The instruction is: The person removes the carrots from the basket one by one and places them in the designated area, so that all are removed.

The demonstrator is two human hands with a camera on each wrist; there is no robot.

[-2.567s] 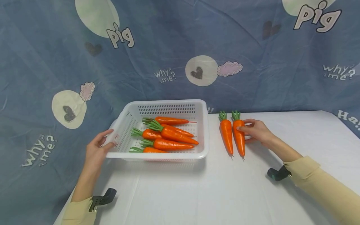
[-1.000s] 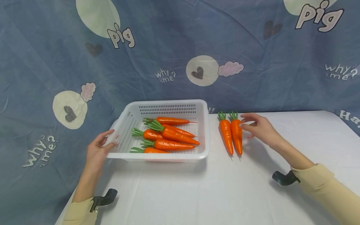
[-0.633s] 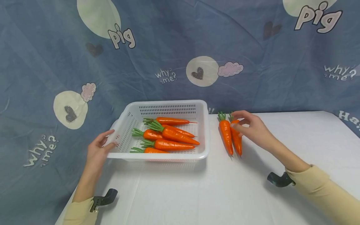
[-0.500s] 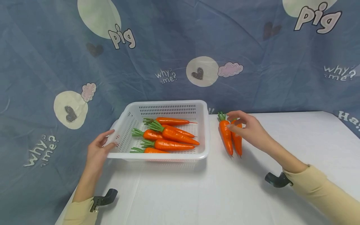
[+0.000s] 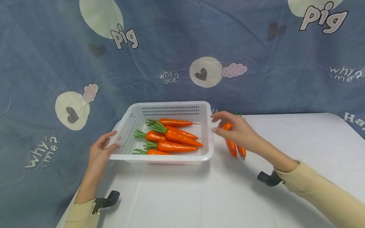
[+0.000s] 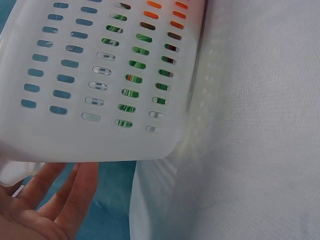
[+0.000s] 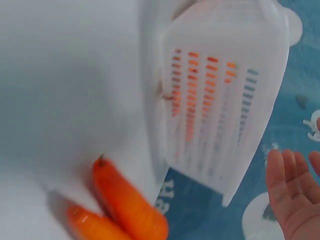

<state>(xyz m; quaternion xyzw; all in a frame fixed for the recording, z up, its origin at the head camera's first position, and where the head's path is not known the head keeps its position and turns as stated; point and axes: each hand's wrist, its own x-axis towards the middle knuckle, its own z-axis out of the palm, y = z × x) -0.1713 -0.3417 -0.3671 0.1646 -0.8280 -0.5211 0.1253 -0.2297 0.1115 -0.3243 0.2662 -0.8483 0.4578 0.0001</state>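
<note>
A white perforated plastic basket (image 5: 168,157) holds several orange carrots (image 5: 178,136) with green tops. At its left end, my left hand (image 5: 98,153) grips the rim; the left wrist view shows fingers (image 6: 82,192) below the basket's edge. My right hand (image 5: 239,131) hangs beside the basket's right end, fingers and thumb spread apart with nothing between them, fingertips right at the rim in the head view. Under it lie two carrots side by side, a left one (image 5: 231,148) and a right one (image 5: 241,151), their upper parts mostly hidden by the hand.
The basket and carrots rest on a white-covered table (image 5: 176,196). Behind the table hangs a blue printed cloth (image 5: 159,38). A dark wrist mount (image 5: 269,178) sticks out from the right sleeve, and another mount (image 5: 106,199) from the left.
My right hand let go of the right carrot, which now lies closer to the left one. Then it moved left over both carrots to the basket's right rim. The left hand stayed put.
</note>
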